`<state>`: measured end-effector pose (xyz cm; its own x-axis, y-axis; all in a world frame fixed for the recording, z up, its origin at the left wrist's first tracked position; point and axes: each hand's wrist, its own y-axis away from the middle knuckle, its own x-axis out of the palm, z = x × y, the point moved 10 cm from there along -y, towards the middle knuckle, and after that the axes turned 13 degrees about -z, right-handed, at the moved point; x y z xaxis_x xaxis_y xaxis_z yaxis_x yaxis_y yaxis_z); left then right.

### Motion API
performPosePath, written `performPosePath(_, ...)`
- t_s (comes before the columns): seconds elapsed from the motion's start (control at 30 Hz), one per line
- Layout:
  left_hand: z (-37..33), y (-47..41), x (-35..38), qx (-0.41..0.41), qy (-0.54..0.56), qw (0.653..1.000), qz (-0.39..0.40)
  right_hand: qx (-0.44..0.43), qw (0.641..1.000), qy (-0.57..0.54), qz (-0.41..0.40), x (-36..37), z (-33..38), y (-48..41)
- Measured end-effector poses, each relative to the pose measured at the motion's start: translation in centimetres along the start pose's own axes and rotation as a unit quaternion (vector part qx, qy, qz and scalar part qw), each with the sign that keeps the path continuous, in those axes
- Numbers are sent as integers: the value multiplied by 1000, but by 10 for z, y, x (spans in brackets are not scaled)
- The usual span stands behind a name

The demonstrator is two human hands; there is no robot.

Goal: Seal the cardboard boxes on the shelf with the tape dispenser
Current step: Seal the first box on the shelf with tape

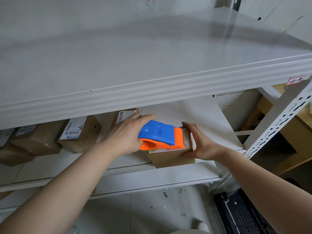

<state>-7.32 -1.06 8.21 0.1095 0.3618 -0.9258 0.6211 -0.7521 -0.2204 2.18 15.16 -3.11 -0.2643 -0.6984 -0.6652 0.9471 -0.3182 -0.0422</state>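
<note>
Left hand: my left hand (125, 134) is wrapped round the tape dispenser (157, 132), gripping its blue body from the left.
Right hand: my right hand (200, 142) clasps the right end of the cardboard box (168, 158), fingers over the top edge and thumb low on the near face.
Task thing: the dispenser lies on top of the box, its orange mouth toward the right hand and almost touching it.
Edges: the box sits right at the front lip of the shelf board (194, 112); I think its near face pokes slightly over, but I can't be sure.
Overhead: the lip of the upper shelf (152, 93) hangs above both hands, so the working gap is low.
Open room: bare white board runs behind the box and to its right as far as the upright post (276, 125).
Left side: labelled boxes (79, 132) crowd the board, and one more box (124, 115) sits just behind my left hand's knuckles.
Below: a black crate (241, 215) stands on the floor (152, 208) at lower right, with small scraps scattered nearby.
</note>
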Motion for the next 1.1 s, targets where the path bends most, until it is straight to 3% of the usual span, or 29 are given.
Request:
performPosePath(0.17, -42, -14, 22, 43, -21, 998, 33, 5, 998, 68, -15, -4, -11, 8)
performPosePath(0.4, -28, -15, 21, 38, -29, 998, 51, -8, 996, 89, -24, 0, -7, 1)
performPosePath(0.7, 86, 11, -42, -59, 10, 998, -29, -11, 992, 119, -29, -8, -12, 1)
performPosePath(1.1, 112, 31, -4, -51, 79, 995, -15, -6, 991, 133, -20, -5, -14, 4)
